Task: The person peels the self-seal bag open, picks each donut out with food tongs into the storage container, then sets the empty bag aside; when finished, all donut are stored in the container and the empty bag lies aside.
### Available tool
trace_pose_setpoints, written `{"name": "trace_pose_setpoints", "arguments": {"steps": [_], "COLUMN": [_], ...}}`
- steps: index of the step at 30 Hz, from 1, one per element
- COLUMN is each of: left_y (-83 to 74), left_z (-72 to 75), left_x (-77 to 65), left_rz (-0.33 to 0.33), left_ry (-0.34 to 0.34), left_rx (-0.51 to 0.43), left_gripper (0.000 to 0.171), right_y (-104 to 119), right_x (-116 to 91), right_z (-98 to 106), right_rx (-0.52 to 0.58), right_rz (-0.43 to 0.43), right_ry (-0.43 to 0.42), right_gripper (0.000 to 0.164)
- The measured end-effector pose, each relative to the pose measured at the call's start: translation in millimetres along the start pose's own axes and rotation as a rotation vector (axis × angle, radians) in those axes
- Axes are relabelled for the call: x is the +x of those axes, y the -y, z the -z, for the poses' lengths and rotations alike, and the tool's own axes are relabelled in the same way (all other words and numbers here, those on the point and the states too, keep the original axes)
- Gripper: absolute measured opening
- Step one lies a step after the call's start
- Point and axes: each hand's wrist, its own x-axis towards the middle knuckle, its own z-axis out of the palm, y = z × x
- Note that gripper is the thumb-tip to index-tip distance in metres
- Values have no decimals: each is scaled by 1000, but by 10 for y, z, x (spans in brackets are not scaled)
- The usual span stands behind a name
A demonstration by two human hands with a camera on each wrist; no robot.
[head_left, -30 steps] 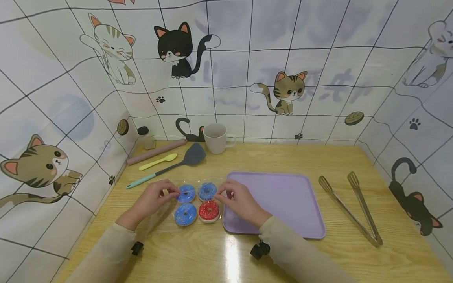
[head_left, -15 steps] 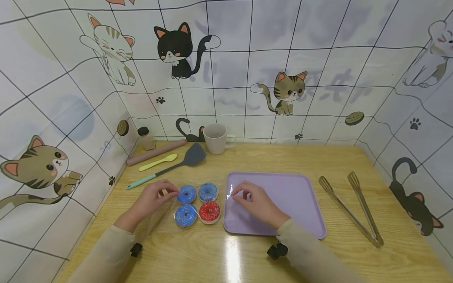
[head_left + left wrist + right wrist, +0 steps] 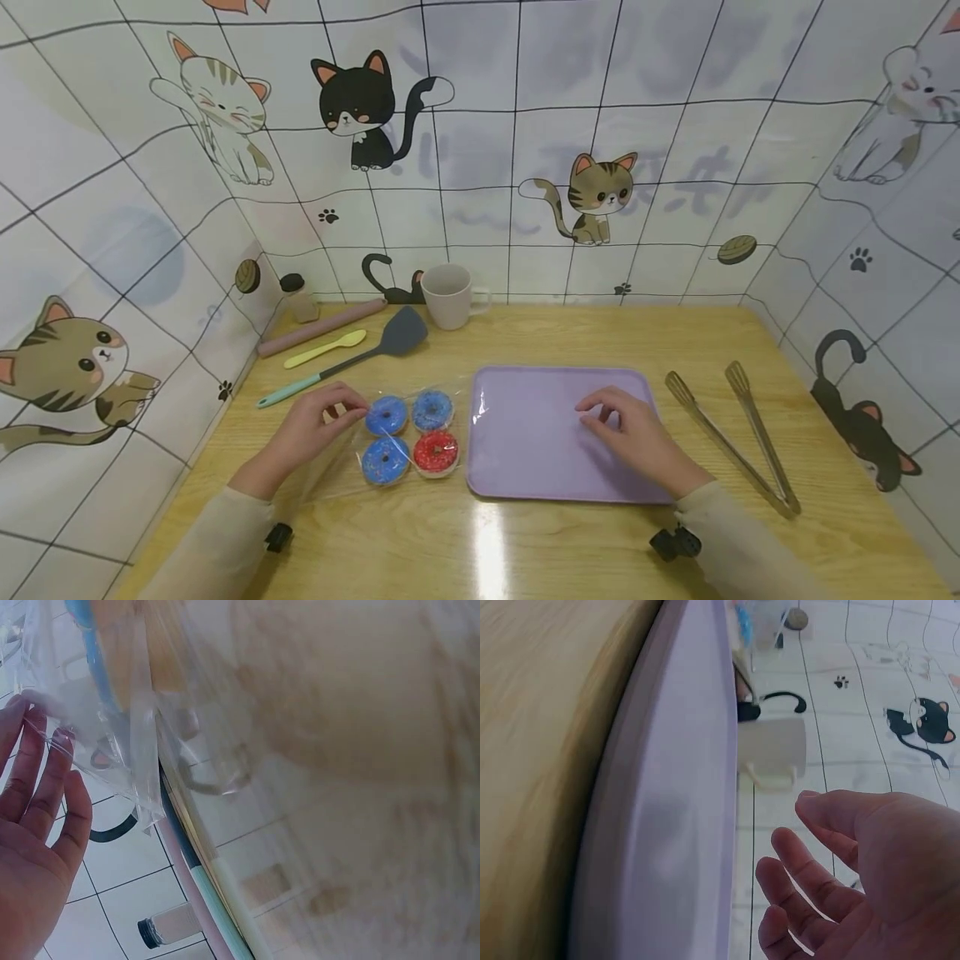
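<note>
At the left of the table, my left hand (image 3: 311, 427) pinches the edge of a clear plastic bag (image 3: 337, 477) between thumb and fingertips; the left wrist view shows the thin film (image 3: 97, 754) at the fingers. The bag spreads over three blue donuts (image 3: 378, 468) and one red sprinkled donut (image 3: 429, 465), grouped two by two. Loosely curved and holding nothing, my right hand (image 3: 637, 433) hovers over the lilac tray (image 3: 517, 450). Its spread fingers (image 3: 821, 881) show bare in the right wrist view, above the tray's rim.
Behind the donuts lie a turquoise-handled spatula (image 3: 405, 332), a yellow spoon (image 3: 322, 350) and a mauve rolling pin (image 3: 322, 328). A black-capped jar (image 3: 303, 307) and a mug (image 3: 447, 298) stand by the wall. Metal tongs (image 3: 750, 462) lie right of the tray.
My right hand has left the bag near the donuts and moved right, over the tray. The left hand keeps its grip on the bag; the head view has shifted slightly.
</note>
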Motion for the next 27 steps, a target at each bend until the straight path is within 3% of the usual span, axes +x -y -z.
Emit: {"name": "trace_pose_setpoints", "arguments": {"steps": [14, 22, 27], "left_y": [23, -38, -75], "left_z": [19, 34, 31], "left_x": [-36, -32, -16], "left_rz": [1, 36, 51], "left_ry": [17, 43, 47], "left_rx": [-1, 8, 18], "left_gripper": [5, 5, 5], "right_y": [-435, -784, -1006], "right_x": [-471, -771, -916], "right_z": [604, 1034, 1169], "right_rx": [-290, -383, -425], "right_rz": [-24, -153, -244], "right_ry": [-109, -100, -67], "right_gripper": [29, 43, 59]}}
